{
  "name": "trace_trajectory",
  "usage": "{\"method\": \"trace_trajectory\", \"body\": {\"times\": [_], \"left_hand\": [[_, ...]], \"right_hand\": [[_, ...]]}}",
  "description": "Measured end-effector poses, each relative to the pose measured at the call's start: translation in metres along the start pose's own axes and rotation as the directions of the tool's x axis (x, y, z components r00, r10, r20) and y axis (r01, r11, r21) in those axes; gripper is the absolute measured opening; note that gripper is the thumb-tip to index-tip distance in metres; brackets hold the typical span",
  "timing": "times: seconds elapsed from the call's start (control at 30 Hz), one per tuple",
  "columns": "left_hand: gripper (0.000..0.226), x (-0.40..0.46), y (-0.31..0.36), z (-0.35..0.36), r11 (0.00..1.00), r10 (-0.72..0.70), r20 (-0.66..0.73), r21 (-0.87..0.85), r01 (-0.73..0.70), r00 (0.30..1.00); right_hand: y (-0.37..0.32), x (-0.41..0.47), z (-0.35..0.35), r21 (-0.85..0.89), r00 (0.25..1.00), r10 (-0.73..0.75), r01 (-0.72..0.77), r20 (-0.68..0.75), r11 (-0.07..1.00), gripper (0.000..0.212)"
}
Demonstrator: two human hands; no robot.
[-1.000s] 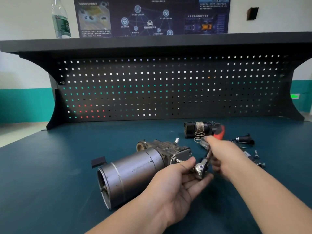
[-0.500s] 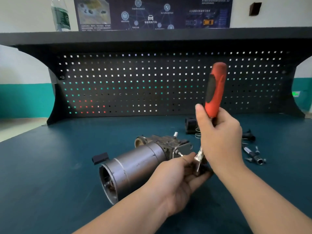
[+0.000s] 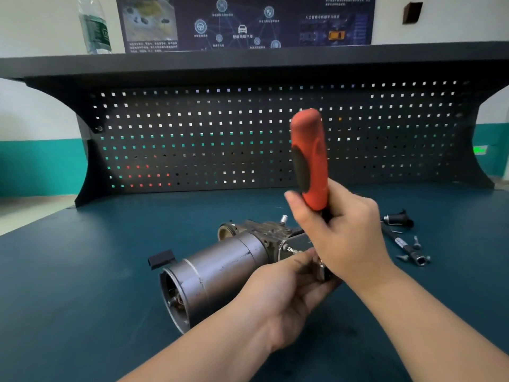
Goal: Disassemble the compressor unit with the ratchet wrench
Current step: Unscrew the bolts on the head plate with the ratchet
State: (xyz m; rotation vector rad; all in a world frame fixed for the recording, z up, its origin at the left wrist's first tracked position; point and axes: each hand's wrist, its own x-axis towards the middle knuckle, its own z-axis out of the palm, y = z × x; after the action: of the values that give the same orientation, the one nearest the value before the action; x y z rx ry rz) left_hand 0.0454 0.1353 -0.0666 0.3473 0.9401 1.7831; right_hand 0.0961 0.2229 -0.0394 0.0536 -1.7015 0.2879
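The compressor unit [image 3: 220, 271], a grey metal cylinder with a darker cast head at its far end, lies on its side on the dark teal bench. My right hand [image 3: 341, 232] grips the ratchet wrench [image 3: 309, 158] low on its red and black handle, which stands nearly upright. The wrench's metal head is down by the compressor's right end, mostly hidden between my hands. My left hand [image 3: 286, 293] reaches in from below, its fingers curled around the wrench head next to a screw sticking out of the compressor.
Loose parts lie on the bench to the right: an extension bar with a socket [image 3: 407, 248], small screws [image 3: 416, 240] and a black fitting [image 3: 398, 217]. A small black block [image 3: 162, 258] sits left of the compressor. A black pegboard [image 3: 192, 139] backs the bench; a bottle [image 3: 95, 24] stands on its shelf.
The wrench handle swung up from low beside the bench to nearly upright, then tilted slightly left. My left hand stayed at the wrench head. The view moved closer to the compressor.
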Motion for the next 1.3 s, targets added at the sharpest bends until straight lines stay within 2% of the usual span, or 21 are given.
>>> {"method": "trace_trajectory", "body": {"times": [0.1,0.17,0.23,0.27,0.3,0.37,0.43,0.47,0.53,0.6,0.67,0.73,0.8,0.83,0.87,0.93,1.0,1.07,1.17,1.23,1.3], "left_hand": [[0.013,0.001,0.001,-0.001,1.0,-0.013,-0.031,-0.004,0.013,0.999],[0.014,0.002,0.001,0.0,1.0,-0.021,-0.036,-0.008,0.02,0.999],[0.018,0.001,0.001,0.0,0.999,-0.028,-0.036,-0.02,0.027,0.999],[0.019,0.002,0.001,0.0,0.999,-0.029,-0.041,-0.024,0.028,0.999],[0.021,0.002,0.0,0.0,0.999,-0.027,-0.044,-0.02,0.027,0.999],[0.023,0.002,-0.001,0.0,1.0,-0.014,-0.043,-0.014,0.014,0.999],[0.026,0.001,-0.001,0.0,1.0,0.005,-0.04,-0.007,-0.005,0.999],[0.025,0.001,0.0,0.0,1.0,0.008,-0.036,-0.002,-0.008,0.999],[0.018,0.001,-0.001,0.0,1.0,0.003,-0.024,0.011,-0.003,1.0],[0.016,0.002,-0.002,-0.001,1.0,-0.003,-0.024,0.014,0.003,1.0],[0.015,0.003,-0.001,0.0,1.0,-0.009,-0.028,0.004,0.009,1.0],[0.015,0.002,0.001,0.001,0.999,-0.027,-0.005,-0.024,0.026,1.0],[0.021,-0.001,0.003,0.002,0.998,-0.041,0.018,-0.042,0.042,0.999],[0.021,-0.001,0.002,0.003,0.998,-0.044,0.017,-0.047,0.045,0.999],[0.018,-0.001,0.002,0.003,0.998,-0.043,0.008,-0.05,0.043,0.999],[0.016,-0.001,0.001,0.003,0.998,-0.031,-0.018,-0.053,0.03,0.999],[0.021,0.0,0.0,0.002,0.999,-0.016,-0.028,-0.049,0.015,0.999],[0.018,-0.001,0.0,0.001,0.999,-0.009,0.0,-0.03,0.009,1.0],[0.02,-0.001,-0.001,0.0,1.0,-0.014,0.025,0.002,0.014,1.0],[0.015,0.0,-0.001,0.001,1.0,-0.026,0.018,0.005,0.025,1.0],[0.017,0.001,0.0,0.001,0.999,-0.038,0.002,0.0,0.038,0.999]], "right_hand": [[0.012,0.002,0.002,0.047,0.905,0.411,-0.409,-0.108,0.912,0.038],[0.027,0.001,0.0,0.09,0.634,0.765,-0.76,-0.11,0.643,0.04],[0.038,-0.002,0.0,0.176,0.318,0.947,-0.931,-0.034,0.319,0.041],[0.038,-0.003,0.0,0.196,0.262,0.965,-0.946,-0.011,0.259,0.042],[0.038,-0.004,0.0,0.2,0.317,0.948,-0.927,-0.026,0.316,0.043],[0.029,-0.001,-0.001,0.201,0.605,0.791,-0.767,-0.09,0.609,0.042],[0.013,0.005,-0.004,0.204,0.865,0.498,-0.477,-0.061,0.855,0.038],[0.005,0.006,-0.004,0.192,0.936,0.351,-0.341,-0.019,0.92,0.034],[-0.001,0.003,-0.002,0.141,0.984,0.178,-0.181,0.034,0.973,0.032],[0.003,0.003,-0.001,0.122,0.967,0.253,-0.249,-0.02,0.961,0.034],[0.018,0.005,-0.001,0.111,0.838,0.538,-0.528,-0.093,0.842,0.038],[0.036,0.002,-0.002,0.137,0.49,0.87,-0.859,-0.054,0.493,0.039],[0.043,-0.004,-0.001,0.212,0.111,0.99,-0.973,0.084,0.091,0.041],[0.043,-0.006,0.0,0.233,0.038,0.993,-0.972,0.109,0.011,0.042],[0.042,-0.007,0.002,0.244,0.064,0.994,-0.969,0.09,0.04,0.043],[0.033,-0.002,0.002,0.303,0.361,0.932,-0.886,-0.022,0.35,0.038],[0.014,0.006,-0.003,0.296,0.735,0.674,-0.629,-0.076,0.719,0.038],[-0.002,0.007,-0.005,0.19,0.946,0.325,-0.321,0.01,0.928,0.034],[-0.009,0.0,-0.002,0.064,0.995,0.087,-0.091,0.05,0.994,0.035],[0.0,0.003,0.0,0.112,0.961,0.274,-0.269,-0.037,0.957,0.036],[0.015,0.004,0.0,0.133,0.792,0.6,-0.586,-0.113,0.799,0.042]]}}
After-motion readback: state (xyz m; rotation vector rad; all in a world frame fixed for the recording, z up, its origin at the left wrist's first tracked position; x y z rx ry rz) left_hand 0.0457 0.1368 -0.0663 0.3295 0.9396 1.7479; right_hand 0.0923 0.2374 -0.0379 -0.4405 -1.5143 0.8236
